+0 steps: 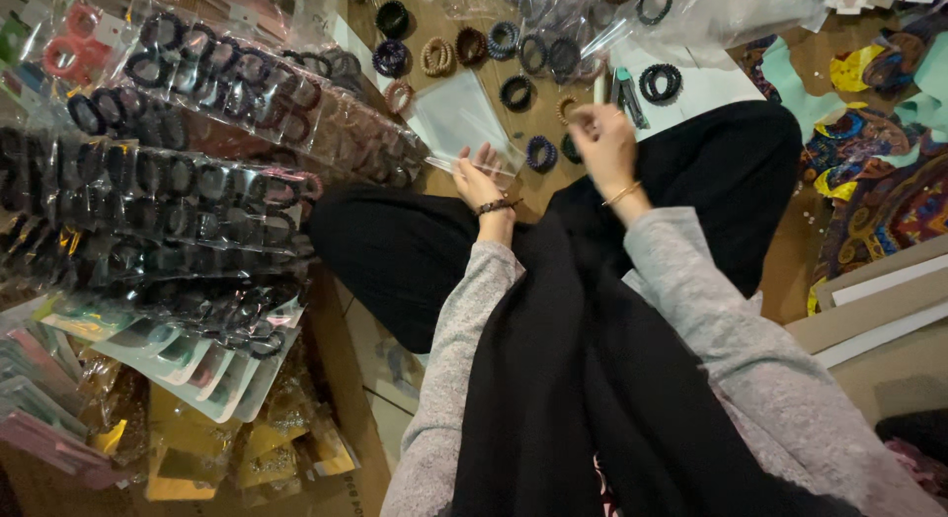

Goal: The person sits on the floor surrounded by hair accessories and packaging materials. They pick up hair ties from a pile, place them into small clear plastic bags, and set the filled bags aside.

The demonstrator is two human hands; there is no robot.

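Fingers of left hand pinched on near edge of clear plastic sleeve; sleeve flat over brown floor just beyond black-clad knees, long axis running away from body toward upper left. Right hand raised beside it, fingertips drawn close together; whether anything was between them could not be told. Small blue coil hair tie on floor between both hands, near sleeve's right corner. More coil ties scattered beyond in black, brown and blue, some under a crumpled clear bag. White card at upper right with one black coil tie on it. Long clear packs of dark coil ties stacked at left, red ones at top corner; flat pastel cards below, yellow packets at bottom.
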